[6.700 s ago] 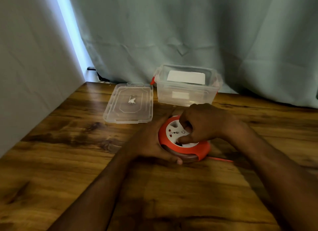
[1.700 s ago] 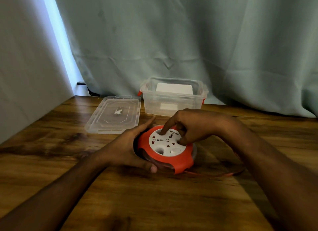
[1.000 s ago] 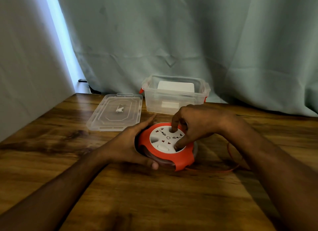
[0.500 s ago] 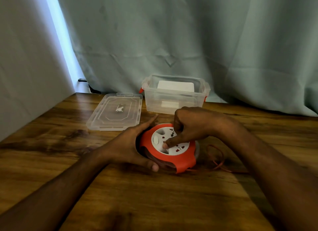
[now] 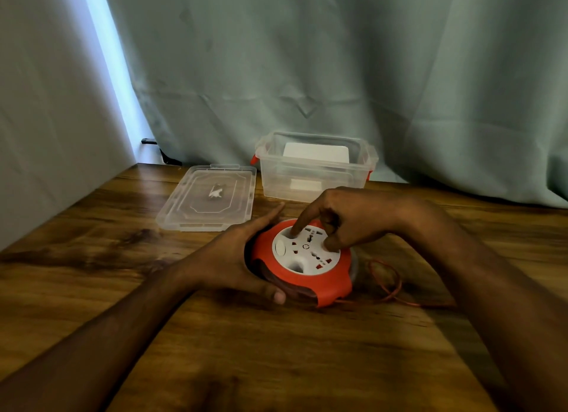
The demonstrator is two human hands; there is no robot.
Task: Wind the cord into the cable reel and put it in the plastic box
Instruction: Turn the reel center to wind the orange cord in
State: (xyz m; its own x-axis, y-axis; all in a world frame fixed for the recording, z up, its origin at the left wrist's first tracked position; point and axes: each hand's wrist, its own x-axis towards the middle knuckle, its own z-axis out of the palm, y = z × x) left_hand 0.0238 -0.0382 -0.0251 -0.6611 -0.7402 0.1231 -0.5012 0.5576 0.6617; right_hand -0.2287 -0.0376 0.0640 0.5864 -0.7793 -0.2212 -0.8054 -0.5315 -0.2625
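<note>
Where right hand (image 5: 347, 218) covers cable reel (image 5: 302, 262), cord (image 5: 388, 284) partly hidden

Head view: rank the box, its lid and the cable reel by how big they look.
1. Box, largest though farthest back.
2. Lid and cable reel look alike; the reel sits nearer the camera, half hidden by hands, so I won't rank them.

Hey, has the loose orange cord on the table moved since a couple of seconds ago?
Yes. The cord has drawn in toward the cable reel, now lying looped close to its right side, nearer the plastic box side than before.
</note>
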